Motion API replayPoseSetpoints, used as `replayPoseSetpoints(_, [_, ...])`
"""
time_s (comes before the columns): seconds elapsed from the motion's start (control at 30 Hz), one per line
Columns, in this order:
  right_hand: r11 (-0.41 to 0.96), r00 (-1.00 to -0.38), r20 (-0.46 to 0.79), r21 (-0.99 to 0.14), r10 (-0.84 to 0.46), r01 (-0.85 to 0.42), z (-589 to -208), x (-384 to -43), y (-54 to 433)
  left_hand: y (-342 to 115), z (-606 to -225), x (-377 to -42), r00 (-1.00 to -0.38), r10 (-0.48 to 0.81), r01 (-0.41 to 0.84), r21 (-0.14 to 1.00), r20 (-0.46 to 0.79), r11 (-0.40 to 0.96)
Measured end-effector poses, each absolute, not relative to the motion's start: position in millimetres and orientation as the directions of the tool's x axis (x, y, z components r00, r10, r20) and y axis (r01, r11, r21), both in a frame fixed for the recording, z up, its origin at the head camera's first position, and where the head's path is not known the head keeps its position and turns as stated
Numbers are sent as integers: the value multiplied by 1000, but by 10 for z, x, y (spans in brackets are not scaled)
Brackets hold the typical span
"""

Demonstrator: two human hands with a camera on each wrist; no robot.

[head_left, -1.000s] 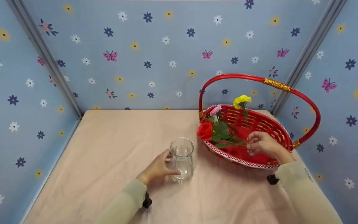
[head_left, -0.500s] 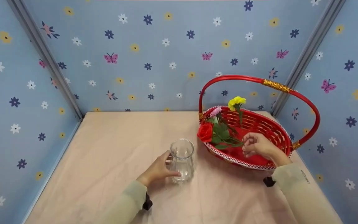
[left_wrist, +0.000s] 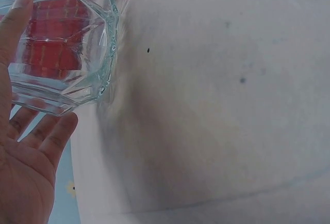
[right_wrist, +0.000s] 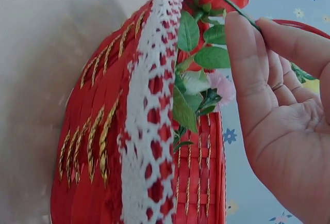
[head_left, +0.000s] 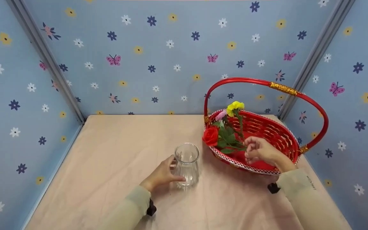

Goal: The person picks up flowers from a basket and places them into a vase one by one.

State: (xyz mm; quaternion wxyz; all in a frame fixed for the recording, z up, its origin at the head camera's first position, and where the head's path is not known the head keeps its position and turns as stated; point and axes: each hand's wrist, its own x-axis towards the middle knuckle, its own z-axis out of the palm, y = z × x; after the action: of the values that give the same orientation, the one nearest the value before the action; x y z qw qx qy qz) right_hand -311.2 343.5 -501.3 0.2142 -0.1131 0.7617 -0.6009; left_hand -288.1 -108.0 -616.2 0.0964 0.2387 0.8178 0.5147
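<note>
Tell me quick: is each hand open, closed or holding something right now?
Left hand: holding the glass vase, thumb and fingers around its side.
Right hand: holding the yellow flower, pinching its stem.

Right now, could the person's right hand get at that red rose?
Probably yes: the right hand is over the basket, and only leaves seem to lie between it and the red rose. Its thumb and forefinger, though, are busy pinching the yellow flower by its stem.
</note>
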Motion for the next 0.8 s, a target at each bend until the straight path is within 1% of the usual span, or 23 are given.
replayPoseSetpoints(0.17, [269, -880, -176, -961, -442, 57, -4990, -3089, 3361, -1075, -6152, -2876, -869, 487, 290, 885, 84, 365])
replayPoseSetpoints(0.43, [271, -896, -181, -960, -406, 71, -4921, -3081, 3210, -1082, -6154, -2874, -867, 494, 274, 891, 65, 362])
replayPoseSetpoints(0.53, [265, -907, -167, -962, -385, 64, -4895, -3082, 3144, -1078, -6151, -2883, -867, 493, 281, 891, 77, 356])
replayPoseSetpoints(0.63, [227, -918, -138, -972, -371, 54, -4874, -3082, 3077, -1076, -6155, -2890, -870, 487, 285, 889, 82, 359])
replayPoseSetpoints(0.8, [125, -927, -93, -991, -364, 50, -4845, -3074, 2948, -1074, -6167, -2890, -871, 483, 285, 888, 83, 362])
